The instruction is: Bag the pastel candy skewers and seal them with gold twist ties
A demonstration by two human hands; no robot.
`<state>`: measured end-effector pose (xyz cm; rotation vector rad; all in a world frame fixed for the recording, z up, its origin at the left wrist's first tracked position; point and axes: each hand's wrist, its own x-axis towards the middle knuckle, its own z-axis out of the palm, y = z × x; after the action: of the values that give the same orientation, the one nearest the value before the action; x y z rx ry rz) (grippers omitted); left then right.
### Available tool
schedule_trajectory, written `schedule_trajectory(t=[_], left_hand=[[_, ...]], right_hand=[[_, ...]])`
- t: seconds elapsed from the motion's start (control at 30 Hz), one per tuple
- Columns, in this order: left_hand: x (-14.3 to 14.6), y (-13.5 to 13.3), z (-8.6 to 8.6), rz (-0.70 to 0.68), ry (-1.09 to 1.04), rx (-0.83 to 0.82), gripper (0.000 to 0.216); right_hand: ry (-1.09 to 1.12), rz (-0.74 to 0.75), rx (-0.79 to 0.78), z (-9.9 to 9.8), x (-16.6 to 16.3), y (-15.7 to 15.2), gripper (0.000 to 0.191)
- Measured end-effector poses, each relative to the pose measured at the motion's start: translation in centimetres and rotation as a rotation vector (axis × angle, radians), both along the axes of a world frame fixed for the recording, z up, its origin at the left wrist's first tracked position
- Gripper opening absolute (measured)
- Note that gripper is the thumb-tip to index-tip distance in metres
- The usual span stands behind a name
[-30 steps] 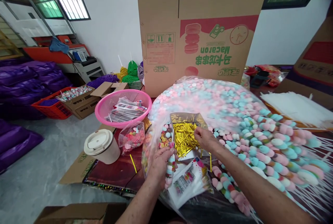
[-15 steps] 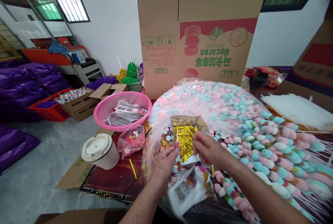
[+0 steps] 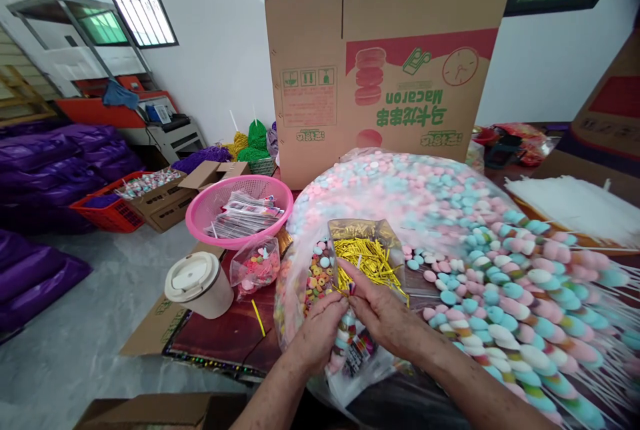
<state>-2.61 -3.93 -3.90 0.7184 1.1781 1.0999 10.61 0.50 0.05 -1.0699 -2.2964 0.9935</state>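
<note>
My left hand (image 3: pixel 316 331) is closed round the gathered neck of a bagged marshmallow skewer (image 3: pixel 341 338), whose pink, white and blue pieces hang below the fingers. My right hand (image 3: pixel 387 315) meets it there, thumb and fingers pinching a gold twist tie (image 3: pixel 344 292) at the neck, just under the white stick. Right behind the hands, a heap of gold twist ties (image 3: pixel 367 260) fills a small open box (image 3: pixel 390 233). Printed clear bags (image 3: pixel 363 350) lie under my right hand, partly hidden by it. Ring-shaped and round candies (image 3: pixel 319 273) sit left of the box.
A large clear bag of pink and blue marshmallows (image 3: pixel 370 183) spreads behind; loaded skewers (image 3: pixel 520 310) lie right. At left are a pink basket (image 3: pixel 200 207) of printed packets, a lidded cup (image 3: pixel 200 283), a small candy bag (image 3: pixel 257 267) and a loose tie (image 3: pixel 259 318). A carton (image 3: pixel 310 37) stands behind.
My right hand has come from the heap of twist ties down and left to the bag neck, with a gold tie. My left hand keeps its hold. The view has shifted slightly.
</note>
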Motion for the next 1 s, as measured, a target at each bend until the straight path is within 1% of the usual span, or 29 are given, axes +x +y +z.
schedule_trajectory(t=[0.07,0.13,0.17,0.23,0.27,0.3,0.33,0.37,0.43,0.47,0.5,0.53,0.6,0.63,0.67,0.7,0.73,0.77,0.8,0.83,0.9,1.0], left_hand=[[0.3,0.0,-0.4,-0.019,-0.027,0.017,0.019],[0.9,0.1,-0.5,0.021,-0.025,0.069,0.025],[1.2,0.2,-0.4,0.057,-0.023,0.086,0.028],[1.7,0.2,0.1,0.105,-0.059,0.095,0.031],[1.8,0.2,0.5,0.099,-0.097,0.094,0.03],[1.8,0.1,0.8,0.081,-0.143,0.091,0.03],[1.7,0.0,1.2,0.054,-0.196,0.086,0.03],[1.5,0.0,1.6,0.02,-0.258,0.07,0.029],[1.1,-0.2,2.2,-0.067,-0.39,0.003,0.028],[0.9,-0.3,2.4,-0.118,-0.449,-0.035,0.028],[0.7,-0.4,2.6,-0.173,-0.5,-0.066,0.028],[0.6,-0.5,2.7,-0.229,-0.54,-0.088,0.03],[0.6,-0.6,2.8,-0.314,-0.596,-0.097,0.038],[0.6,-0.6,2.7,-0.322,-0.619,-0.098,0.04],[0.7,-0.6,2.7,-0.299,-0.639,-0.103,0.041],[0.9,-0.5,2.6,-0.249,-0.647,-0.114,0.041],[1.0,-0.5,2.5,-0.179,-0.642,-0.127,0.041],[1.2,-0.4,2.5,-0.1,-0.621,-0.139,0.042],[1.3,-0.3,2.4,-0.025,-0.589,-0.149,0.043],[1.6,-0.2,2.3,0.038,-0.55,-0.149,0.043],[2.2,-0.1,2.2,0.118,-0.471,-0.12,0.043],[3.2,-0.1,1.9,0.226,-0.289,0.045,0.044]], right_hand=[[-0.086,-0.043,0.048,0.0,-0.1,-0.3,0.055],[-0.159,-0.093,0.101,-0.3,-0.3,-0.6,0.056],[-0.156,-0.137,0.121,-0.5,-0.3,-0.8,0.057],[-0.033,-0.285,0.14,-0.9,-0.2,-1.2,0.059],[0.058,-0.356,0.131,-0.9,0.0,-1.5,0.059],[0.138,-0.392,0.12,-0.8,0.3,-1.7,0.057],[0.189,-0.376,0.117,-0.6,0.7,-1.8,0.051],[0.208,-0.309,0.129,-0.3,1.2,-1.9,0.042],[0.183,-0.097,0.185,0.7,2.3,-2.0,0.025],[0.17,0.001,0.202,1.3,2.7,-1.9,0.023],[0.17,0.084,0.183,1.8,3.1,-1.8,0.022],[0.182,0.156,0.113,2.2,3.4,-1.6,0.021],[0.229,0.273,-0.121,2.7,3.5,-1.3,0.022],[0.251,0.291,-0.227,2.6,3.4,-1.3,0.023],[0.267,0.268,-0.291,2.4,3.2,-1.3,0.025],[0.274,0.205,-0.302,2.1,2.9,-1.4,0.026],[0.266,0.115,-0.263,1.7,2.5,-1.6,0.027],[0.241,0.019,-0.186,1.3,2.2,-1.8,0.029],[0.197,-0.06,-0.089,0.8,2.0,-2.0,0.029],[0.139,-0.108,0.015,0.5,1.8,-2.1,0.029],[0.0,-0.121,0.222,0.0,1.8,-2.2,0.026],[-0.152,-0.092,0.562,0.2,2.3,-1.7,0.023]])
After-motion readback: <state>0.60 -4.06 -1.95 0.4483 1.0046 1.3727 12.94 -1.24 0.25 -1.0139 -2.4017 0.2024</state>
